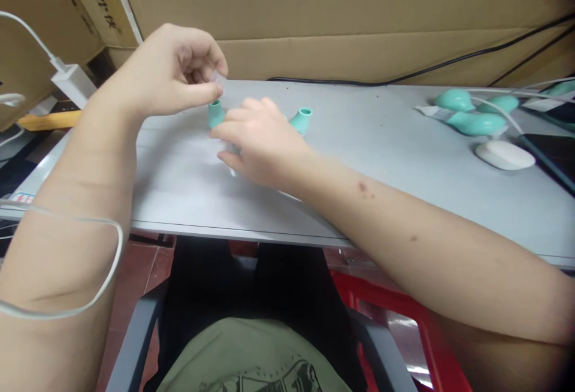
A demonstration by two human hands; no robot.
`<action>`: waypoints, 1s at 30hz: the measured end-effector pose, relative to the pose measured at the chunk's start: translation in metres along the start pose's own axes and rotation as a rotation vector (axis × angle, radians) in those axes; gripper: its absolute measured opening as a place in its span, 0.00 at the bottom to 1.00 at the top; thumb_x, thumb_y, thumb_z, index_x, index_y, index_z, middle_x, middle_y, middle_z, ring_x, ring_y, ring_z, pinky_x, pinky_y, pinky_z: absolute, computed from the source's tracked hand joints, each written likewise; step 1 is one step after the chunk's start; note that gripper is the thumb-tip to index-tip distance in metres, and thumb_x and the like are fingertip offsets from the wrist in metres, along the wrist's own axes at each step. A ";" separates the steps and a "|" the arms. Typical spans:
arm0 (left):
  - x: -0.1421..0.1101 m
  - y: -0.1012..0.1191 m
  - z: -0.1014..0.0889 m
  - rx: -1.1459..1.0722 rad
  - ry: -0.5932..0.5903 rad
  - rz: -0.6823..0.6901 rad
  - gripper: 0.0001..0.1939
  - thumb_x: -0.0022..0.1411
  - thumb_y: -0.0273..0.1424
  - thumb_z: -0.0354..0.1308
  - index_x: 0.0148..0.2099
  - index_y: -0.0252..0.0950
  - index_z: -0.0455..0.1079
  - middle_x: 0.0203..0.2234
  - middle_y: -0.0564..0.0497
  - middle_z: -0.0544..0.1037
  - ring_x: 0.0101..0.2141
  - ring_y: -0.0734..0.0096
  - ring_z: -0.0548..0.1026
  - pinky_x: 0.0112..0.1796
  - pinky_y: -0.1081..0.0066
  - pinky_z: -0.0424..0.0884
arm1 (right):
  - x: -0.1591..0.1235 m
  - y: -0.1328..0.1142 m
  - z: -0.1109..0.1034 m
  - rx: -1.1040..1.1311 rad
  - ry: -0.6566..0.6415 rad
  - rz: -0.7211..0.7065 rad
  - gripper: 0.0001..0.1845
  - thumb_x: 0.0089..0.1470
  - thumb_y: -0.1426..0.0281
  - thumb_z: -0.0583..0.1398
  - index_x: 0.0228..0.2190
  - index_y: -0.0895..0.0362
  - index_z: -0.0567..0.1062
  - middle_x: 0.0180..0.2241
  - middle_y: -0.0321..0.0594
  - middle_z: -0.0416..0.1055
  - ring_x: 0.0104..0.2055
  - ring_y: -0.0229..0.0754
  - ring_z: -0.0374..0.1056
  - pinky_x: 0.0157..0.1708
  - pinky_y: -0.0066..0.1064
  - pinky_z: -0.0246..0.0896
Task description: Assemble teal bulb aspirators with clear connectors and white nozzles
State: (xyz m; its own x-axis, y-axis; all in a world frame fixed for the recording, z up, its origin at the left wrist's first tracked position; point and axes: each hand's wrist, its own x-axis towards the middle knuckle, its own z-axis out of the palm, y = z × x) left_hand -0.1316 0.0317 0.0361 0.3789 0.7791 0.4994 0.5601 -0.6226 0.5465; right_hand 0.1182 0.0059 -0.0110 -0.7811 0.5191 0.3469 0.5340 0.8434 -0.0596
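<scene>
My left hand (182, 71) is raised above the back of the table, its thumb and forefinger pinched on a small clear plastic piece (219, 79). Just below those fingertips stands a mint-green piece with an open, narrow neck (216, 116). My right hand (265, 140) is closed with curled fingers, low over the tabletop. A whitish, partly see-through thing (232, 161) shows under its thumb, mostly hidden by the palm. Another mint-green necked piece (302, 120) pokes out behind the right hand, tilted to the right.
On the right lie several mint-green rounded pieces (477, 123) and a white oval case (505, 155) among cables. A black cable (372, 83) runs along the cardboard wall (341, 8). At left is a white plug adapter (74, 84); a pale cable (117, 254) crosses my left forearm.
</scene>
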 end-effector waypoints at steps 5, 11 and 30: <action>-0.002 0.006 -0.002 0.108 -0.143 -0.096 0.07 0.63 0.31 0.81 0.42 0.44 0.87 0.33 0.52 0.89 0.34 0.60 0.85 0.37 0.63 0.77 | 0.010 -0.016 0.002 -0.021 -0.099 0.028 0.13 0.74 0.83 0.69 0.53 0.56 0.87 0.54 0.50 0.90 0.66 0.69 0.80 0.70 0.64 0.72; 0.001 0.008 -0.001 0.299 -0.287 -0.211 0.07 0.62 0.27 0.79 0.41 0.43 0.88 0.34 0.57 0.89 0.35 0.59 0.89 0.50 0.59 0.86 | 0.016 -0.016 0.007 -0.061 -0.133 -0.032 0.13 0.74 0.79 0.75 0.53 0.54 0.85 0.51 0.49 0.91 0.67 0.72 0.79 0.71 0.65 0.71; 0.006 -0.007 0.001 0.398 -0.413 -0.228 0.13 0.56 0.45 0.85 0.41 0.53 0.89 0.33 0.56 0.92 0.32 0.52 0.89 0.36 0.58 0.79 | -0.015 0.134 -0.027 0.168 0.347 0.343 0.16 0.53 0.78 0.69 0.27 0.45 0.74 0.30 0.39 0.84 0.31 0.47 0.74 0.41 0.46 0.68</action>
State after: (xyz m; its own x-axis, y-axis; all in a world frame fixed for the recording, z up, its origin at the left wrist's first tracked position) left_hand -0.1325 0.0404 0.0345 0.4266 0.9028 0.0547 0.8624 -0.4242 0.2763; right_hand 0.2102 0.1069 0.0007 -0.4018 0.7173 0.5692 0.6589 0.6581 -0.3643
